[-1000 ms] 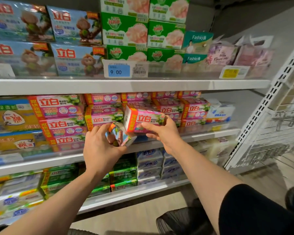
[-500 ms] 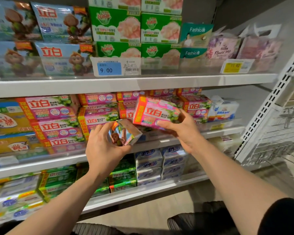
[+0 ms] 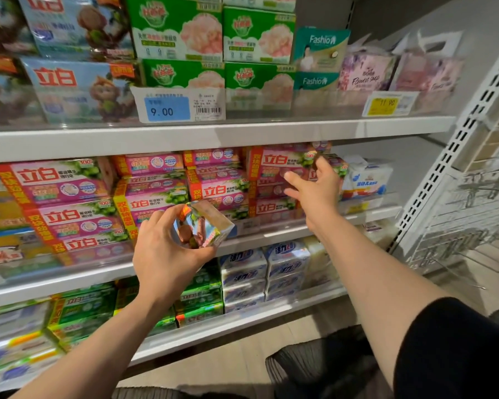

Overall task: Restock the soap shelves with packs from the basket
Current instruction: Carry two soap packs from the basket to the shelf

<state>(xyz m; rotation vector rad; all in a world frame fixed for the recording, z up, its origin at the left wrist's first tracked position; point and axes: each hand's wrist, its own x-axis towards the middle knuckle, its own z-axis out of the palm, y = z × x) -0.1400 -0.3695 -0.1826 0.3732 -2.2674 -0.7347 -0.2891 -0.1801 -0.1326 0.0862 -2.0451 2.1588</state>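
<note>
1. The left hand [image 3: 167, 254] holds a small soap pack [image 3: 203, 226] end-on, fingers and thumb curled round it, in front of the middle shelf [image 3: 271, 236] and clear of the stacks there.
2. The right hand [image 3: 314, 187] reaches to the right-hand stack on that shelf. Its fingers are spread and fairly straight, touching the face of the pink soap pack [image 3: 283, 165] that lies on top of the stack, just under the upper shelf [image 3: 213, 133].
3. To the right of that stack stands a white and blue pack [image 3: 366, 177], just beside the hand.
4. A dark basket [image 3: 323, 367] shows low in the view, under the right forearm.
5. Half a second ago the right hand gripped the pink pack in the air in front of the stack; now the pack lies on the stack and the hand has loosened to flat fingers against it.
6. The left hand's grip on the small pack is unchanged, at much the same place.
</note>
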